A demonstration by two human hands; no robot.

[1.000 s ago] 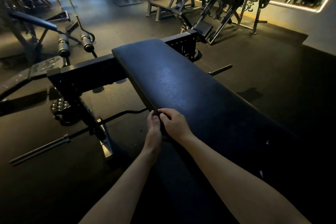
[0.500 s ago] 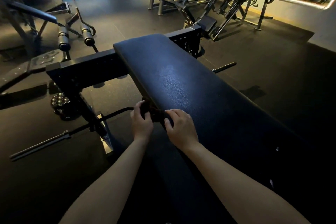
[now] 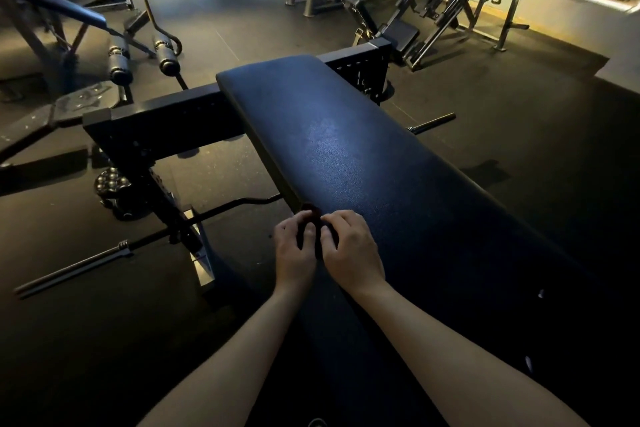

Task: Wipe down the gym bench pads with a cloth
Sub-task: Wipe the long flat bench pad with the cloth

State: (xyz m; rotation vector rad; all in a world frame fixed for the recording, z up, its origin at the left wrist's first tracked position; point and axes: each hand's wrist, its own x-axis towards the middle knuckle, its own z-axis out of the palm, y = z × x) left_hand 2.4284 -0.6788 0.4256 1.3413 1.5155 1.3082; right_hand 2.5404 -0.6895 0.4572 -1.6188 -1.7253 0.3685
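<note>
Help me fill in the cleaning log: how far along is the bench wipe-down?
Done: nothing visibly; the bench pad shows no clear wiped streaks. In hand: the left hand and right hand grip a small dark cloth at the pad's left edge. Left: seemingly the whole pad top.

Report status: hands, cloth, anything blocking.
Grip: left hand and right hand both pinch the cloth. Cloth at the bench pad left edge. Nothing on pad ahead.

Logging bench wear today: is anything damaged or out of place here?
Two small pale marks show on the bench pad near its right edge: nicks or glints, too dim to tell. A bar lies on the floor, passing under the pad. Nothing else stands out.
</note>
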